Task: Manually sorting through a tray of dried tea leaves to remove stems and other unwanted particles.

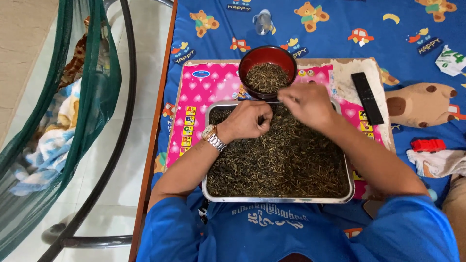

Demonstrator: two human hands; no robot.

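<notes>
Both hands, left hand (248, 120) and right hand (306, 103), curled, pinching dried leaves (281, 160) over metal tray (276, 198); red bowl (267, 72) kept close behind for picked bits.

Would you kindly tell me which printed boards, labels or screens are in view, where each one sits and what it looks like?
Pink rectangular printed board: under the metal tray, hearts and small coloured picture squares down its left side.
Blue oval label: at the board's top left corner.
Blue printed sheet: covers the surface, with cartoon bears, cars and moons.
Black slim remote control: right of the tray, lying on the board's worn edge.
No screens show.
</notes>
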